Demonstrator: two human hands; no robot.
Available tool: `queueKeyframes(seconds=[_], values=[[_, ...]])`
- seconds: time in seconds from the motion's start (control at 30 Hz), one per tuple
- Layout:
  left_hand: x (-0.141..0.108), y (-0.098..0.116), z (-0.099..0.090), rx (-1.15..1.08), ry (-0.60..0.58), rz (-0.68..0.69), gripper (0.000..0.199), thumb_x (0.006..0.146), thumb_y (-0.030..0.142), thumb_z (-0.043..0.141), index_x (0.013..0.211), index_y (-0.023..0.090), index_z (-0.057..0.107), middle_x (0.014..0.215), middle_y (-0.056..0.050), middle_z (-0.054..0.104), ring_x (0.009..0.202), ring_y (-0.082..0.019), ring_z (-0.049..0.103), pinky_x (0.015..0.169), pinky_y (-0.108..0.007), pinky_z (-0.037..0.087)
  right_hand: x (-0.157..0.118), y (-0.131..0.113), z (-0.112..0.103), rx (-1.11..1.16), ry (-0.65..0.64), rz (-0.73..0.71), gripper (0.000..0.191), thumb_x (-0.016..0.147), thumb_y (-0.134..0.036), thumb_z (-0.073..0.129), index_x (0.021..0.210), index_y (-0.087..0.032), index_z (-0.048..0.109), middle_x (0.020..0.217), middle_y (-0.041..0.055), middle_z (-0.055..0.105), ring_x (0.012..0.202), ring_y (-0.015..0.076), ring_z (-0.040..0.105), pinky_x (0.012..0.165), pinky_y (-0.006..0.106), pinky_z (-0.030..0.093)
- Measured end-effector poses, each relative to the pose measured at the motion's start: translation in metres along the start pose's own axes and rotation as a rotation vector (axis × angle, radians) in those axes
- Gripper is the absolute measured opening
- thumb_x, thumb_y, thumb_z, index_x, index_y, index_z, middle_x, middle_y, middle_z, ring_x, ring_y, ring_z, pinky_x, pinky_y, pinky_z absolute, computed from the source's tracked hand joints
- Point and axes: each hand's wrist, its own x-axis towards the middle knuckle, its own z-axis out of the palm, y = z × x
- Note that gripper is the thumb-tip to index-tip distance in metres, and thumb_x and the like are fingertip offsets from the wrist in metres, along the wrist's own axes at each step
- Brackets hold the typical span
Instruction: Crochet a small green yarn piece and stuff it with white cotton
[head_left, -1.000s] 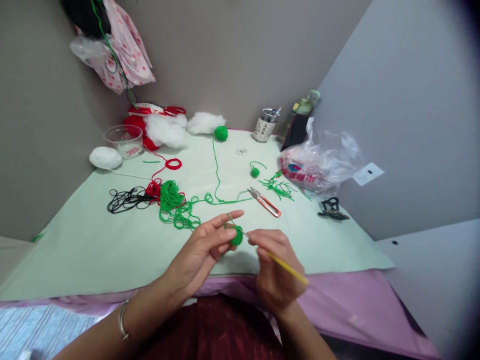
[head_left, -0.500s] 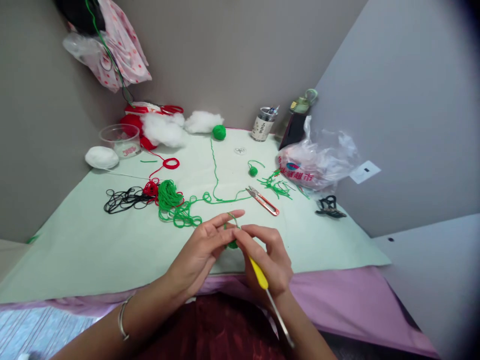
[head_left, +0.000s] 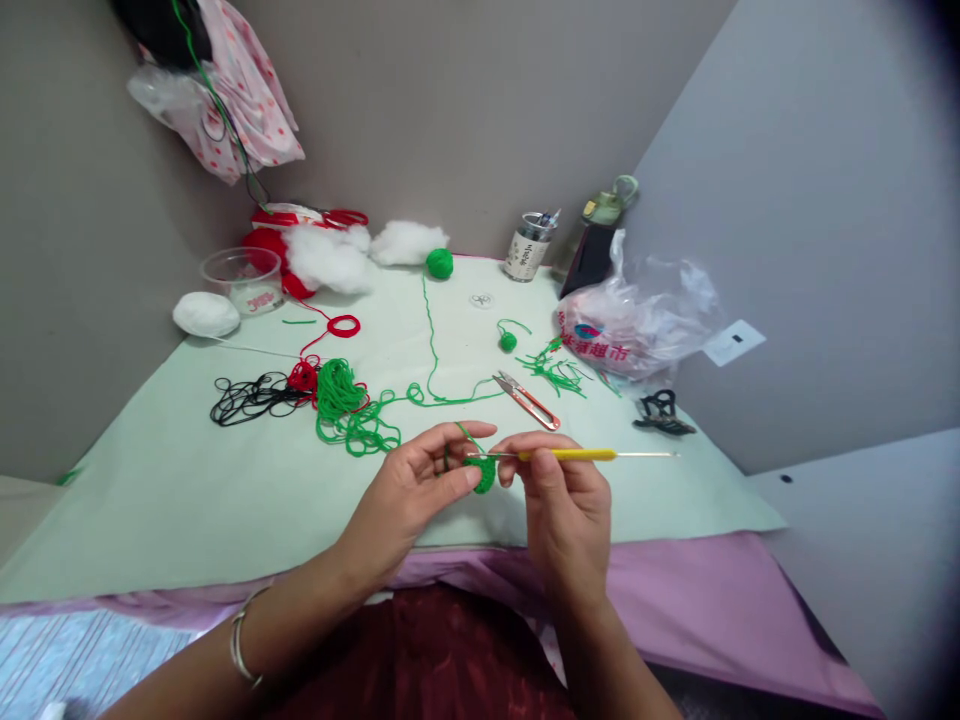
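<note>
Head view: the left grip (head_left: 409, 495) pinches a small green crocheted piece (head_left: 485, 477) between thumb and fingers, its forefinger held out with a green strand (head_left: 469, 434) running over it. The right grip (head_left: 566, 500) is closed on a yellow-handled hook (head_left: 581, 455), pen-fashion. The hook's long axis runs nearly level from side to side, its working end pointing left out of the right grip to the piece's upper edge; its other end sticks out to the right. The piece lies between the grips, held by the left one, whose thumb covers part of it. Whether the hook passes through a stitch is too small to tell.

Nothing visible separates hook and piece. On the worktop (head_left: 660, 490), orange-handled snips (head_left: 529, 402) lie just beyond the right grip, green clippings (head_left: 555, 372) farther out; loose green yarn (head_left: 341, 395) lies beyond and left of the left grip.
</note>
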Motion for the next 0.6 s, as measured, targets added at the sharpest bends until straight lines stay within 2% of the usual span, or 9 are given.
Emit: queueKeyframes(seconds=[0.17, 0.3, 0.43, 0.6], values=[[-0.001, 0.001, -0.002, 0.017, 0.015, 0.004, 0.03, 0.085, 0.032, 0.083, 0.115, 0.03, 0.083, 0.093, -0.002, 0.064, 0.092, -0.016, 0.054, 0.085, -0.027, 0.044, 0.003, -0.004, -0.001, 0.087, -0.038, 0.019, 0.023, 0.106, -0.031, 0.057, 0.098, -0.024, 0.077, 0.089, 0.0016, 0.077, 0.073, 0.012, 0.069, 0.071, 0.026, 0.057], [-0.001, 0.001, -0.004, 0.094, 0.028, 0.032, 0.029, 0.087, 0.032, 0.081, 0.117, 0.031, 0.082, 0.091, -0.001, 0.062, 0.089, -0.016, 0.054, 0.083, -0.027, 0.043, -0.001, -0.01, -0.002, -0.082, -0.045, -0.051, 0.024, 0.108, -0.027, 0.052, 0.101, -0.025, 0.075, 0.092, 0.0006, 0.077, 0.076, 0.012, 0.071, 0.074, 0.027, 0.059], [-0.002, 0.002, -0.003, 0.223, 0.061, 0.108, 0.029, 0.088, 0.025, 0.078, 0.117, 0.03, 0.081, 0.088, 0.001, 0.062, 0.086, -0.015, 0.056, 0.082, -0.027, 0.043, -0.007, -0.013, -0.003, -0.352, -0.058, -0.249, 0.026, 0.107, -0.016, 0.05, 0.109, -0.026, 0.074, 0.094, 0.0002, 0.077, 0.079, 0.0119, 0.071, 0.075, 0.026, 0.058], [-0.004, 0.0, 0.006, 0.27, 0.124, 0.165, 0.033, 0.085, 0.017, 0.079, 0.116, 0.028, 0.08, 0.083, 0.002, 0.062, 0.082, -0.013, 0.056, 0.084, -0.026, 0.044, -0.011, -0.005, -0.004, -0.584, -0.165, -0.592, 0.029, 0.102, -0.009, 0.054, 0.122, -0.023, 0.07, 0.101, 0.0067, 0.078, 0.091, 0.018, 0.075, 0.077, 0.03, 0.062]])
